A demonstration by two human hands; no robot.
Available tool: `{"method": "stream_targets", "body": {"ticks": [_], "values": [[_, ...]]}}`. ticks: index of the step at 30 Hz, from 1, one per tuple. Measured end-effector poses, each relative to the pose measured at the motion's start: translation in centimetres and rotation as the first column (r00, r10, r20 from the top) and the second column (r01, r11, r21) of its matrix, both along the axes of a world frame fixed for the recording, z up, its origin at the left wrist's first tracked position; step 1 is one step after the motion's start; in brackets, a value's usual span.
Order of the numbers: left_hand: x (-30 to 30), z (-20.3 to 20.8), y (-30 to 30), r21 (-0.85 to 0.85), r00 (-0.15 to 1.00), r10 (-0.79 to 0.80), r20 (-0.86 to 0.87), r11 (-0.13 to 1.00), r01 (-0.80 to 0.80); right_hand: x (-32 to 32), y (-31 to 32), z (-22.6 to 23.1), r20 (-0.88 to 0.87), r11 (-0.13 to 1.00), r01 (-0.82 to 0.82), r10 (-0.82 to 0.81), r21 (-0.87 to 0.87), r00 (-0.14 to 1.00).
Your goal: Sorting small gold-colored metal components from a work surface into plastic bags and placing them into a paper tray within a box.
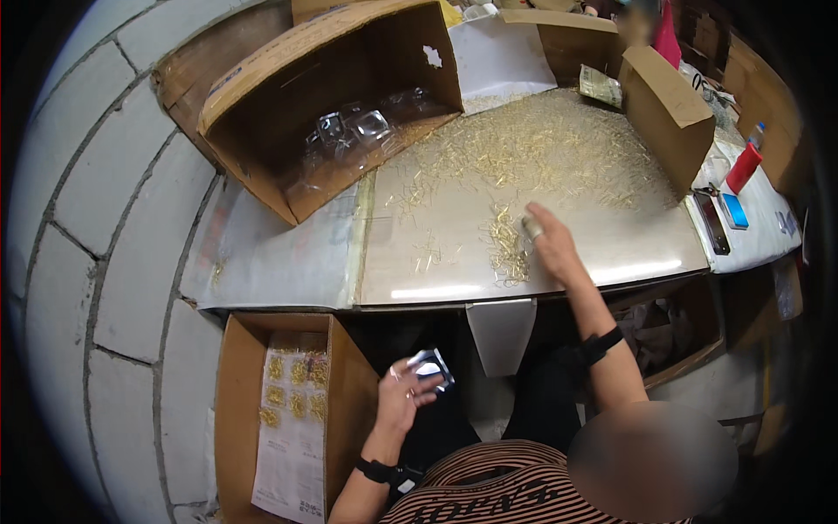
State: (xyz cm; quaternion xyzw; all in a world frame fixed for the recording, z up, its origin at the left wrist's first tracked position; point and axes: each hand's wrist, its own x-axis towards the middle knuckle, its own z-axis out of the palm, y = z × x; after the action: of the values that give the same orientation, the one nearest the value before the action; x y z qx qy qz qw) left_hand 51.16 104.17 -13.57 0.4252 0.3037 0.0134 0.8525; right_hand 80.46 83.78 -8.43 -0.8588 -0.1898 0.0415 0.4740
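- Nearest, lower centre of frame: L hand (pixel 398 397), fingers part-curled, has hold of a clear plastic case (pixel 433 370) by its near/left side, above the lap & off the desk.
- Case is squarish, so long axis hard to call; its sides slant approx. upper L to lower R. Which end is front: can't tell.
- Lower L: open carton (pixel 356 367) w/ small clumps of gold pcs (pixel 297 374) in rows on a printed paper sheet (pixel 292 467).
- Mid-frame, just R of centre: R hand (pixel 552 249) is at the R edge of a small pile of thin gold pcs (pixel 507 246) on the desk (pixel 410 284). Fingers loosely bent, pale cover (pixel 532 229) on one; can't tell if any pcs are in its grip.
- Pile's long axis runs approx. top-bottom of frame; single pcs point every which way.
- Step in hand, prob.: R hand gathering/sorting pcs, L hand keeping case ready. Next move seems to call for a light fingertip pinch, L hand steady.
- Farther, upper centre: wide scatter of gold pcs (pixel 524 144).
- Upper L: big carton (pixel 327 54) on its side w/ more clear cases (pixel 370 125).
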Motion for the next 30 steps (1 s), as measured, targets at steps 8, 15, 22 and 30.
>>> {"method": "stream_targets", "body": {"ticks": [8,15,22,30], "values": [[2.4,-9.7,-7.5,-0.267,0.922,-0.386,0.025,0.886,0.378,-4.1,5.2,-3.4,0.399,0.879,0.045,0.17,-0.475,0.901],[4.8,-9.0,-8.0,-0.339,0.899,-0.432,0.069,0.838,0.428,-11.5,0.2,1.8,0.304,0.939,-0.09,0.197,-0.333,0.932],[4.0,-10.0,-7.9,-0.317,0.876,-0.459,0.145,0.817,0.481,-16.0,-5.3,1.4,0.249,0.993,-0.121,0.121,-0.016,0.961],[3.7,-10.9,-8.6,-0.238,0.879,-0.472,0.064,0.848,0.473,-18.9,-7.6,0.0,0.132,0.98,-0.198,0.193,0.025,0.972]]}}
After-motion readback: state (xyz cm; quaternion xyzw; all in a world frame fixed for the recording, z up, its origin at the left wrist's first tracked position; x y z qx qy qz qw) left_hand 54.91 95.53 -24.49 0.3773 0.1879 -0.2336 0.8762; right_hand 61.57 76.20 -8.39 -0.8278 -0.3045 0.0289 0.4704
